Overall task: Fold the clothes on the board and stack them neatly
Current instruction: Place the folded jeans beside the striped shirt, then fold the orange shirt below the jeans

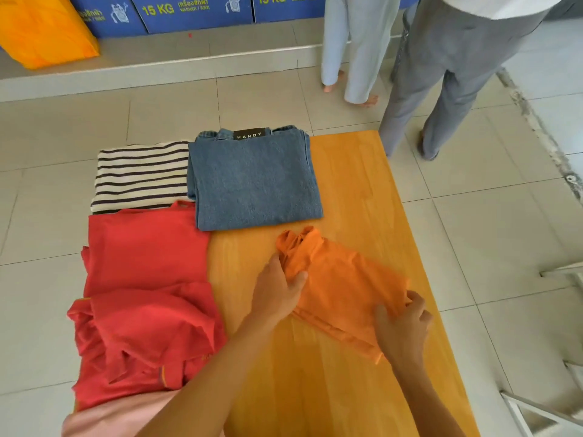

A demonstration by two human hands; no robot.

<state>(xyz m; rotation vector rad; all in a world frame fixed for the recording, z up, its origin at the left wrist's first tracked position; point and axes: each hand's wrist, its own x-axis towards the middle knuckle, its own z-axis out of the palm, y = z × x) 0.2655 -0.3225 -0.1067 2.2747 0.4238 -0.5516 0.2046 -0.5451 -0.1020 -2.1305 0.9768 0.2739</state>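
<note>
An orange shirt (340, 285), partly folded, lies in the middle of the yellow wooden board (356, 171). My left hand (277, 290) grips its left edge near the collar. My right hand (402, 329) pinches its right lower edge. Folded blue jeans (252, 181) with a black label lie at the far side of the board. A folded striped shirt (142, 178) sits left of the jeans. Red garments (145, 291) lie loosely on the board's left side, with a pink cloth (123, 414) at the near edge.
Two people stand on the tiled floor beyond the board's far right corner: one in light blue trousers (353, 52), one in grey trousers (451, 74). An orange bag (44, 29) and blue boxes (189, 11) sit on a ledge at the back. White metal frames (545, 411) stand at right.
</note>
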